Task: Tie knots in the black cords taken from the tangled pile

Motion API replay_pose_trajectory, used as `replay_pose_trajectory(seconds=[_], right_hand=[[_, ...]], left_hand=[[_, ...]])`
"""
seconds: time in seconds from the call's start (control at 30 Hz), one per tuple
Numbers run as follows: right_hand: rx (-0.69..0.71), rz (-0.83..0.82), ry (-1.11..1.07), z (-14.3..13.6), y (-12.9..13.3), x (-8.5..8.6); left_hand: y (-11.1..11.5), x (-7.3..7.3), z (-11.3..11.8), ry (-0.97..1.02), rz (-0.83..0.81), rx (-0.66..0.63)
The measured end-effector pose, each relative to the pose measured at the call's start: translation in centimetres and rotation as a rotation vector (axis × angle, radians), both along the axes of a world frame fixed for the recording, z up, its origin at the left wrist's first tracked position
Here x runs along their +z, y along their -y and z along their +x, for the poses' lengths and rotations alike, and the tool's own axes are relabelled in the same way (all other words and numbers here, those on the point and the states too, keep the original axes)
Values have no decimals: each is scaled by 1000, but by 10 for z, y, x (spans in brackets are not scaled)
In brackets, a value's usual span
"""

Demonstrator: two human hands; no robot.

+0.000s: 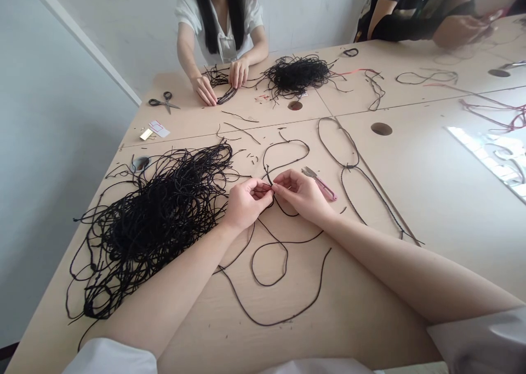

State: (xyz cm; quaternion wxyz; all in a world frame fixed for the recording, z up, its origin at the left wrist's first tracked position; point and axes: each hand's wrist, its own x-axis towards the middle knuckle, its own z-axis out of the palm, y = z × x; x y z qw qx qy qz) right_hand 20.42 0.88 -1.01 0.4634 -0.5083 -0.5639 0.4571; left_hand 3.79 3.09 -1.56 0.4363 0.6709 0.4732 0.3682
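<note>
My left hand (247, 200) and my right hand (299, 194) meet over the middle of the table, both pinching a thin black cord (286, 142) between thumb and fingers. The cord's loop lies beyond my fingertips, and long loose ends (269, 324) curl over the wood toward me. What the cord does right between the fingertips is too small to make out. Just right of my right hand lie small thread snips (324, 187) with a pink handle. A large tangled heap of black cords (152, 220) is left of my left hand.
A finished-looking black cord loop (372, 185) lies at the right. Across the table (411, 286), a person's hands (205, 89) hold a cord bundle beside another black heap (298, 74). Black scissors (167, 103) rest at the far left. Cable holes (381, 128) pierce the tabletop.
</note>
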Motion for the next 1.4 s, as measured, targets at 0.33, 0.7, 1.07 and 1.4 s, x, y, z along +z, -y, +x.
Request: replay_pose_trajectory(seconds=[0.33, 0.7, 1.07, 1.4], right_hand=[[18, 64, 26, 0, 1, 0], [29, 85, 121, 0, 2, 1], [-13, 57, 156, -1, 4, 6], [18, 50, 146, 1, 3, 6]], left_hand=[[-1, 0, -1, -30, 10, 0], [0, 1, -1, 50, -76, -17], [-3, 1, -4, 94, -118, -35], [-2, 0, -4, 76, -64, 21]])
